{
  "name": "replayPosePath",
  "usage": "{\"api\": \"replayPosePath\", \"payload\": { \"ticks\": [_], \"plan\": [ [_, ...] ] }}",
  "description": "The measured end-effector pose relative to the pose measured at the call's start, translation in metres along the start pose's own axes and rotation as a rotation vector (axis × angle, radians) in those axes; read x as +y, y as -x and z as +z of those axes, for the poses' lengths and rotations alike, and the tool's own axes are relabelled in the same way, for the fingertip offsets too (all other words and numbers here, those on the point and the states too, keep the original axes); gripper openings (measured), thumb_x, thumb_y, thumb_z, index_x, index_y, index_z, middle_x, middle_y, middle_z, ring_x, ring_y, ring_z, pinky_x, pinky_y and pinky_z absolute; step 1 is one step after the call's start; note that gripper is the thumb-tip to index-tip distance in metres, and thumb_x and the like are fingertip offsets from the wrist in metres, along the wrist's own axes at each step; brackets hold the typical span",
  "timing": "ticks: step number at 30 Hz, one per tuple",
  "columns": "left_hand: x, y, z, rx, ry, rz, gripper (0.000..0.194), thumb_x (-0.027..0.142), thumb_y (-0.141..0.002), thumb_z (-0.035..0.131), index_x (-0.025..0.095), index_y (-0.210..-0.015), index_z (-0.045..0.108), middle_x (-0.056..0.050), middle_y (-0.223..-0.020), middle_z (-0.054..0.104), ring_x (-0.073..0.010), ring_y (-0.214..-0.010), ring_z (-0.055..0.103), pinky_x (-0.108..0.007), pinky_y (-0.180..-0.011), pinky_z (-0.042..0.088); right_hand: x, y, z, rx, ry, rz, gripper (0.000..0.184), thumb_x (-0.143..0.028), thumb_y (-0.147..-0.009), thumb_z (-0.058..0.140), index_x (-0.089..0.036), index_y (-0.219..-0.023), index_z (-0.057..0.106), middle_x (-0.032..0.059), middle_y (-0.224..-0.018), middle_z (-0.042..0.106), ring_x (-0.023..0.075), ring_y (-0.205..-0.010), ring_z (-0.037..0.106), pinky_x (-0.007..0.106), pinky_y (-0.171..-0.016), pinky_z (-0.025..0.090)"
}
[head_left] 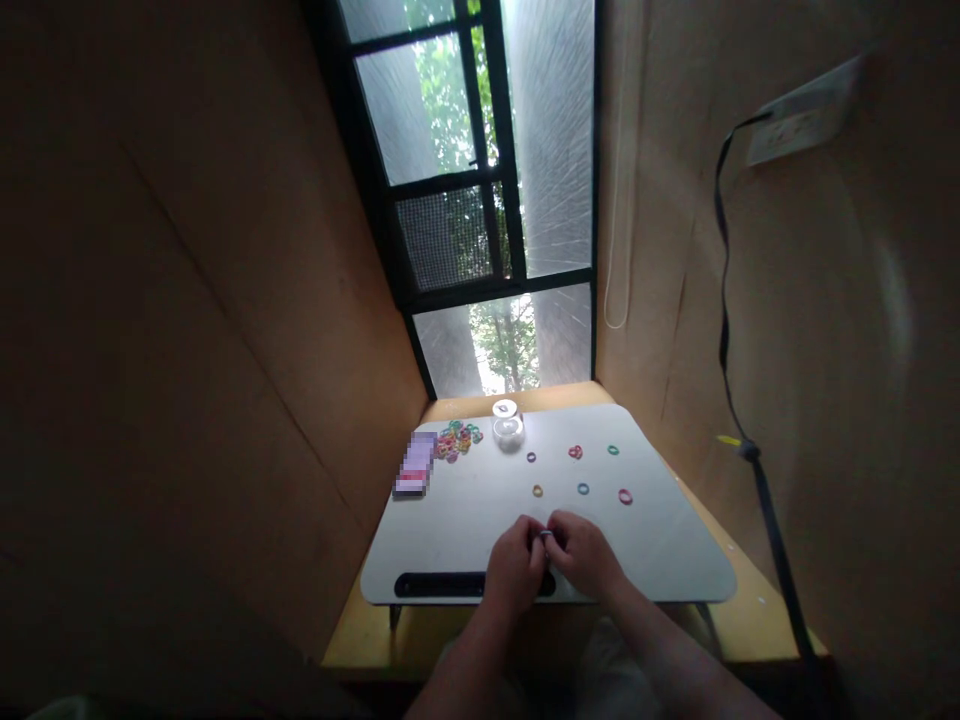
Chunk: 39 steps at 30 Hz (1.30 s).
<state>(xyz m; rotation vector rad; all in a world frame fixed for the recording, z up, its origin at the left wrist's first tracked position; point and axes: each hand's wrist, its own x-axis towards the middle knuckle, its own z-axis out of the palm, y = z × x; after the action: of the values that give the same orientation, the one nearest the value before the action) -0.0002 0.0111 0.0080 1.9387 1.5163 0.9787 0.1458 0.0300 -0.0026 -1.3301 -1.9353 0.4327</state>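
My left hand [516, 565] and my right hand [585, 553] meet over the near part of a white lap table [450, 530]. Both are closed, fingertips pinching a small pale ring-shaped band [546, 533] between them; the fingers hide most of it. Just beyond lie a yellow band [538, 491], a blue band [583, 489] and a pink band [625, 496]. Farther back are a purple band [531, 457], a red-and-pink cluster of bands [575, 452] and a green band [613, 450].
At the back left, a pile of colourful bands [457, 440] lies beside a phone [416, 465]. A clear round container [508, 432] stands near a white lid [505, 408] at the back. A black slot [439, 584] runs along the front edge. A dark cable [765, 500] hangs at right.
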Motion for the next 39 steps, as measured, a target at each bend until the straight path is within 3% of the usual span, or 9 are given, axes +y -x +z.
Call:
{"api": "replayPosePath", "payload": {
  "ticks": [39],
  "plan": [
    [0.0009,-0.002,0.0025,-0.006,-0.011,-0.015,0.01,0.018,-0.087,0.047,0.021,-0.089,0.056,0.001,-0.078,0.064,-0.0139,-0.072,0.057,-0.025,-0.068,0.038,-0.0014,-0.0035,-0.0044,-0.014,-0.024,0.023,0.01,-0.022,-0.077,0.05,-0.02,-0.068,0.052,-0.0012,-0.063,0.056,0.013,-0.059,0.047,0.024,-0.057,0.03]
  ]
}}
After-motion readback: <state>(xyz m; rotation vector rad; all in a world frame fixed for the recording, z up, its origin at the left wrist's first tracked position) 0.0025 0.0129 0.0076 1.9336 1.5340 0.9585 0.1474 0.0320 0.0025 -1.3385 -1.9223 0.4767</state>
